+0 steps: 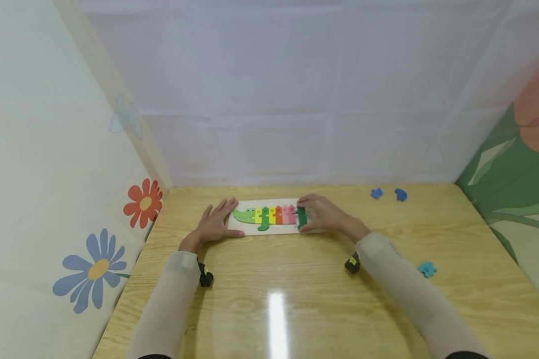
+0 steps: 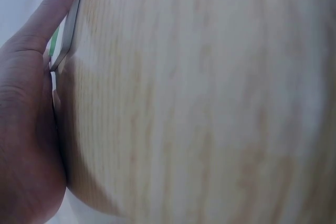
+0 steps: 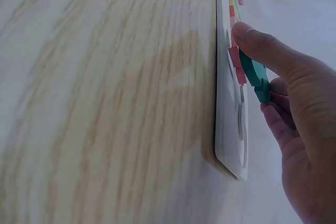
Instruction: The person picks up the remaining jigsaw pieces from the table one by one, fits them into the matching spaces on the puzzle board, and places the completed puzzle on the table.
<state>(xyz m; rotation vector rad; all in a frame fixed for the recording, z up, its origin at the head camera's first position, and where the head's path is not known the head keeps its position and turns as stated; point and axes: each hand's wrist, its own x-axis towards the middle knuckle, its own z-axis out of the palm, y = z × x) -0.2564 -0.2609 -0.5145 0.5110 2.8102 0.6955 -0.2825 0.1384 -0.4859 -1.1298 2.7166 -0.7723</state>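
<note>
A white puzzle board (image 1: 276,230) lies on the table, with a green crocodile head (image 1: 244,215) and yellow, green, orange and pink pieces in a row. The left hand (image 1: 213,224) rests at the board's left end, fingers spread, thumb on the near edge; the left wrist view shows the hand (image 2: 26,93) along the board's edge (image 2: 67,30). The right hand (image 1: 325,214) pinches a dark green piece (image 1: 302,218) beside the pink ones. In the right wrist view, the hand (image 3: 294,82) holds this green piece (image 3: 253,72) tilted above the board (image 3: 226,124), near the pink pieces (image 3: 237,65).
Two blue pieces (image 1: 377,193) (image 1: 401,194) lie at the table's back right. A light blue piece (image 1: 427,269) is on the right, beyond the right forearm. A pale curtain (image 1: 269,99) stands behind the wooden table (image 1: 260,279), with flower-patterned panels at both sides.
</note>
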